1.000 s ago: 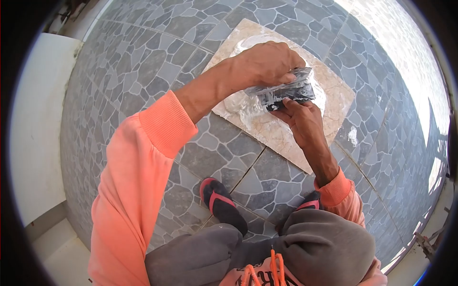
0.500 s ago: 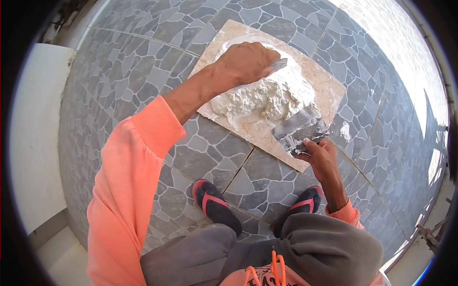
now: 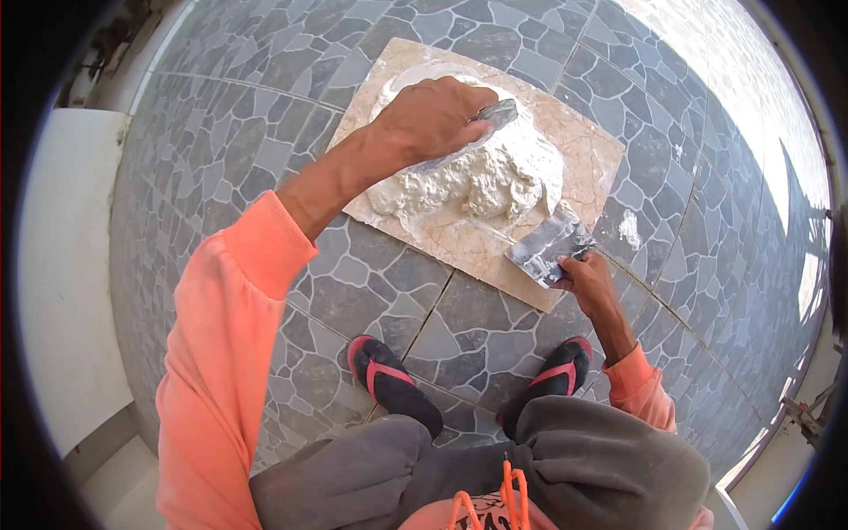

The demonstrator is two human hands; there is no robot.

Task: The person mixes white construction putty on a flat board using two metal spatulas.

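Note:
A mound of wet white plaster (image 3: 503, 172) lies on a square beige marble-look tile (image 3: 583, 146) on the floor. My left hand (image 3: 433, 119) is closed around a flat metal scraper (image 3: 496, 114) above the upper left of the mound; the hand hides part of the tool. At the tile's lower right, my right hand (image 3: 585, 276) grips a square plaster-smeared metal plate (image 3: 549, 251) by its edge, fingers in front of and behind it. The plate is close to the mound's lower right side.
Grey stone-pattern paving (image 3: 238, 132) surrounds the tile. A white splatter (image 3: 629, 229) marks the floor at its right. My feet in black and red flip-flops (image 3: 386, 372) are below the tile. A white block (image 3: 75, 265) stands at the far left.
My left hand and its scraper have shifted slightly left in view. My right hand has drawn the metal plate slightly, its angle changed. The tile and mound appear a little further left.

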